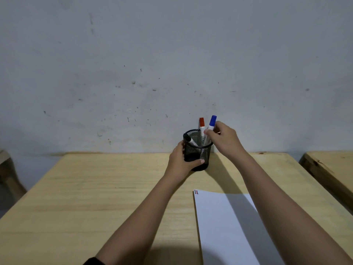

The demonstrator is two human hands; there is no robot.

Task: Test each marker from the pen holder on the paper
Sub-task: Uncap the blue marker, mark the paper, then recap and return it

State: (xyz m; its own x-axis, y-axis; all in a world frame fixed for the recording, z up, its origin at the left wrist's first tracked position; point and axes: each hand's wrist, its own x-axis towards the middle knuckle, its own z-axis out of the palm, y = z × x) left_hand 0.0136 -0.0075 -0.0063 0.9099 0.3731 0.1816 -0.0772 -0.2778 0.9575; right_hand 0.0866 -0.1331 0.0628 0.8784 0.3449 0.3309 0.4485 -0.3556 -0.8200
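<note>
A black mesh pen holder (200, 150) stands at the far edge of the wooden table, against the wall. My left hand (181, 159) wraps around its left side and base. Three markers stand in it: a black-capped one (189, 140) leaning left, a red-capped one (201, 124) upright, and a blue-capped one (212, 121) tilted right. My right hand (223, 138) pinches the blue marker's white barrel just below its cap. A white sheet of paper (225, 226) lies on the near right of the table, with short black and red strokes (196, 192) at its top left corner.
The wooden table (95, 188) butts against a scuffed grey wall (152, 73). A second wooden table (332, 165) stands to the right across a narrow gap. A piece of wooden furniture (7, 169) shows at the left edge.
</note>
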